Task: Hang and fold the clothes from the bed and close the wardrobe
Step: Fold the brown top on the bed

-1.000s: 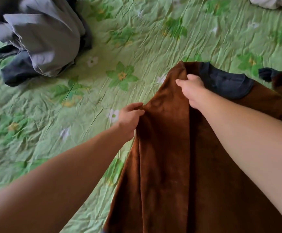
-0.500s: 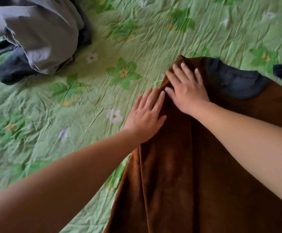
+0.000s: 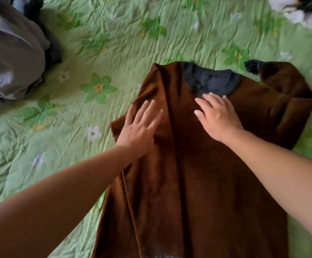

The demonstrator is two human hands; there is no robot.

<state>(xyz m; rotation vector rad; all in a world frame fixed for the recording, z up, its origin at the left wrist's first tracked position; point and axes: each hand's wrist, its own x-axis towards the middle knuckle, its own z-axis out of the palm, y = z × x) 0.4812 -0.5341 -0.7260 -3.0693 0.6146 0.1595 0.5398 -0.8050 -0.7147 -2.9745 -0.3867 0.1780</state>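
Observation:
A brown velvet top [image 3: 203, 183] with a dark grey neckline [image 3: 213, 82] lies flat on the green flowered bedsheet [image 3: 125, 45]. Its left side is folded inward over the body, and its right sleeve [image 3: 289, 84] with a dark cuff lies bent at the right. My left hand [image 3: 140, 127] rests flat, fingers spread, on the folded left edge. My right hand [image 3: 218, 116] lies flat just below the neckline. Neither hand grips the fabric.
A heap of grey and dark clothes [image 3: 11, 53] lies at the upper left of the bed. More pale clothing [image 3: 300, 13] sits at the top right corner. Green sheet shows between the heaps and the top.
Both hands let go of the pinched left edge, laid it down folded inward, then opened flat and slid down and apart over the fabric.

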